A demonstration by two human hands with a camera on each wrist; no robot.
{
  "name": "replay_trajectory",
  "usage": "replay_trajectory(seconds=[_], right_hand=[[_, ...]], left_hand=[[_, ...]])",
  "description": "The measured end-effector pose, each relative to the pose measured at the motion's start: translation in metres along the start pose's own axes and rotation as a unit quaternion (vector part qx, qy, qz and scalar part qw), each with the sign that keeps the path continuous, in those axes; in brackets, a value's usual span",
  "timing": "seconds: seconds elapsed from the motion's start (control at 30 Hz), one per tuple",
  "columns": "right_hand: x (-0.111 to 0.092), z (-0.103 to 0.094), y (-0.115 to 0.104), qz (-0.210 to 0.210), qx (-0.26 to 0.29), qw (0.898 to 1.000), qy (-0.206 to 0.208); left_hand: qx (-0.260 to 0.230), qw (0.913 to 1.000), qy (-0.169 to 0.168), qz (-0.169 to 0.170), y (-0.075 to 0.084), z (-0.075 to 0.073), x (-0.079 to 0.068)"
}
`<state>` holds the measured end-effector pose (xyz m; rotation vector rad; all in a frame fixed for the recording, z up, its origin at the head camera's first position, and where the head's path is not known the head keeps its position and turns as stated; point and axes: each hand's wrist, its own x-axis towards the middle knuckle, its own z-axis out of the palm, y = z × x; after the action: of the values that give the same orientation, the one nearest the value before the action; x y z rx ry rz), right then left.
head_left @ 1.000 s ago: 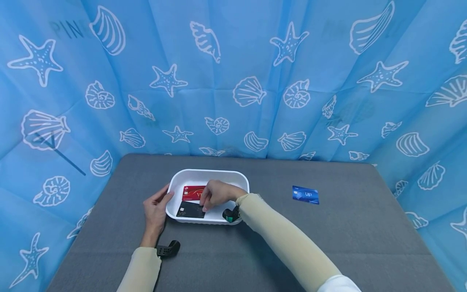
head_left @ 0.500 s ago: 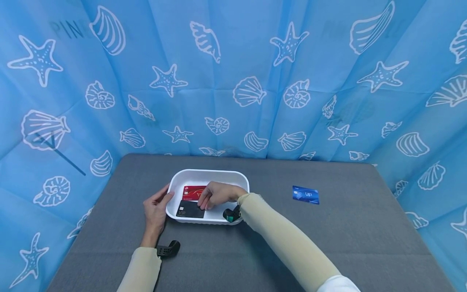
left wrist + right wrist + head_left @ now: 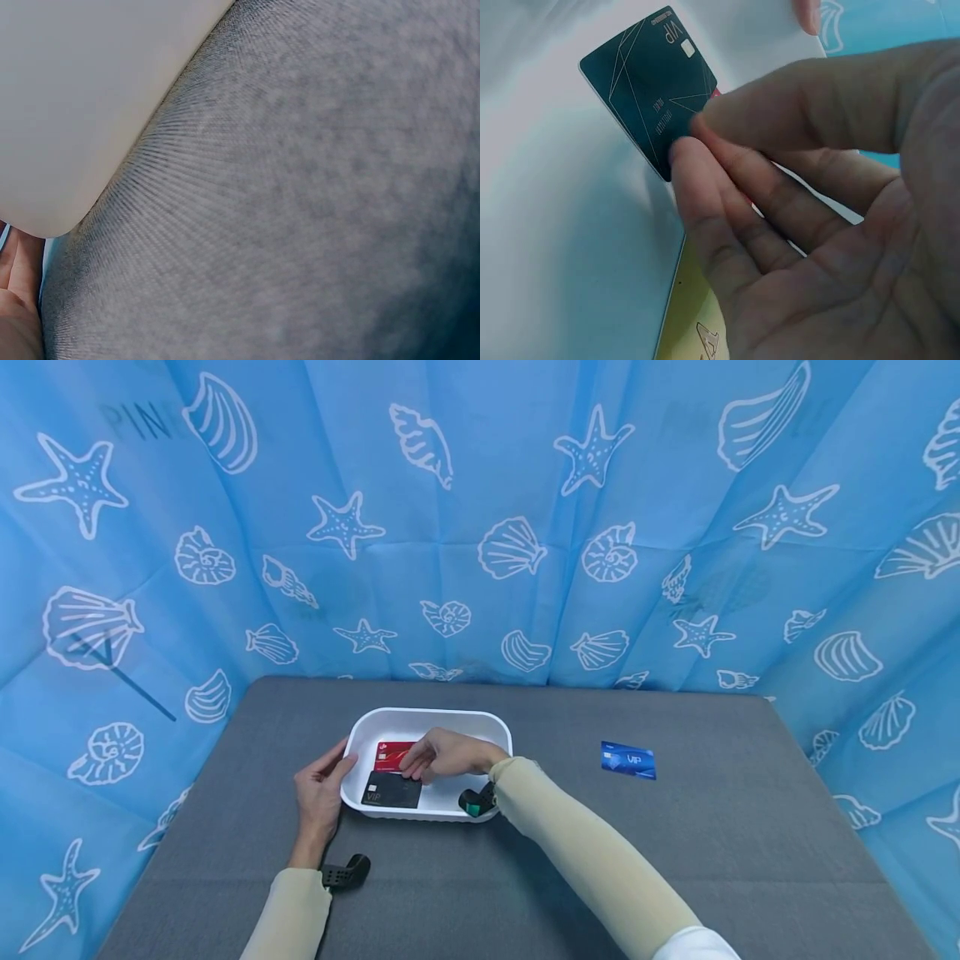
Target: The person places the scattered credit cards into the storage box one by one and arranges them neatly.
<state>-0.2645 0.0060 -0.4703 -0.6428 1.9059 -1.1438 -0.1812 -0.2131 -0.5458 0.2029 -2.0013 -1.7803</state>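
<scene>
My left hand [image 3: 318, 785] holds the left end of a white plastic tray [image 3: 427, 711], thumb at the rim. In the left wrist view, its fingers [image 3: 22, 274] show beside the tray's outer wall. Inside the tray lies a black VIP card [image 3: 384, 792], in front of a red card [image 3: 390, 753]. My right hand [image 3: 453, 753] hovers over both, fingers loosely extended and covering part of the red one. In the right wrist view, its thumb and fingertips sit right at the near end of the black card [image 3: 649, 82]. Below that hand, a gold card [image 3: 686, 315] shows partly.
On the grey table [image 3: 600, 877], right of the tray, lies a blue VIP card [image 3: 628, 762]. A blue curtain [image 3: 465, 527] with shell and starfish prints hangs behind the table and along both sides.
My right fingers have drawn back from the black card towards the red one and loosened. The black card has shifted very slightly left. My left hand stays at the tray's end.
</scene>
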Motion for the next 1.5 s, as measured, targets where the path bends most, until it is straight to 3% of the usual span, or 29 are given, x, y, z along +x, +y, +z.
replay_trajectory(seconds=[0.43,1.13,1.5], right_hand=[[-0.007,-0.005,-0.006,0.006,-0.119,0.991,-0.057],[-0.009,-0.005,-0.006,-0.042,-0.096,0.994,-0.032],[-0.027,-0.011,-0.018,-0.072,-0.081,0.994,-0.003]], left_hand=[[-0.002,1.0,-0.007,0.002,0.002,0.001,0.001],[-0.004,1.0,-0.008,0.004,0.004,0.001,-0.001],[0.009,0.9999,-0.002,-0.006,0.001,0.0,-0.001]])
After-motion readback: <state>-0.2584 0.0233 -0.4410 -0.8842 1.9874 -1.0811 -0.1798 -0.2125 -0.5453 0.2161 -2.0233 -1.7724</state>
